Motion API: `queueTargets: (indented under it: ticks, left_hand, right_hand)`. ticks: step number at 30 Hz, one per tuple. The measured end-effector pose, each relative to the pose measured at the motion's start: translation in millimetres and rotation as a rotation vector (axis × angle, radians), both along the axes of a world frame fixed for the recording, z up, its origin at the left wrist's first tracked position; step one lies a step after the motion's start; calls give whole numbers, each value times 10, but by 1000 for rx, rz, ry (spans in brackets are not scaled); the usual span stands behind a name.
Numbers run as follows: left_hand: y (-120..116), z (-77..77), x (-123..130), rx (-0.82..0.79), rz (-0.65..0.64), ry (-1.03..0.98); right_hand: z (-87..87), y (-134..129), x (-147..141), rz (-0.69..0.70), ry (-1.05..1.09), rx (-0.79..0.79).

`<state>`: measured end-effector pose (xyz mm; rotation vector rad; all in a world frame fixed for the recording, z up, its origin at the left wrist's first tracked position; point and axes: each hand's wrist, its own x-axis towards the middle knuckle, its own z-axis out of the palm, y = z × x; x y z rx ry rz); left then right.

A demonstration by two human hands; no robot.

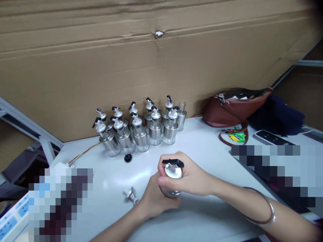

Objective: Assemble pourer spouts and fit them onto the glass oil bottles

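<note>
At the front middle of the table, my left hand (153,198) is wrapped round the body of a glass-and-steel oil bottle (171,194). My right hand (193,176) closes on the silver pour spout (173,172) at its top, thumb and fingers on either side. A black lever sticks up from this spout. The hands hide most of the bottle. On the table left of my left hand lies a loose silver spout part (131,196). Farther back, a small black ring-shaped piece (128,158) lies by itself.
Two rows of similar bottles with spouts (141,138) stand against a cardboard wall (113,74); one bottle (181,117) at their right end bears no spout. A brown handbag (234,109), a black-topped device (272,137) and blurred items are at right. A power strip (15,215) lies left.
</note>
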<state>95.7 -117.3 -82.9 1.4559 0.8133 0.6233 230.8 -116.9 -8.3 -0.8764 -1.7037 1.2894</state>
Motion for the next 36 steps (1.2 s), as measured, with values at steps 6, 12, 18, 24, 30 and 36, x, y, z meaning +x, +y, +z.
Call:
queueTargets:
  ticks: [6, 12, 18, 24, 30, 36]
  left_hand:
    - [-3, 16, -8, -57, 9, -9]
    - [-1, -24, -21, -64, -14, -11]
    - [-8, -50, -14, -77, -44, -10]
    - [-40, -54, -7, -66, -41, -17]
    - [-54, 4, -17, 28, -86, 95]
    - [-68, 0, -26, -5, -119, 153]
  right_hand:
    - [-89, 177, 95, 342, 216, -188]
    - [-187, 180, 39, 355, 456, -199]
    - [-235, -19, -11, 155, 537, -167]
    - [-196, -58, -32, 108, 554, -315]
    - [-80, 38, -45, 128, 557, -467]
    - [-17, 71, -12, 144, 528, -520]
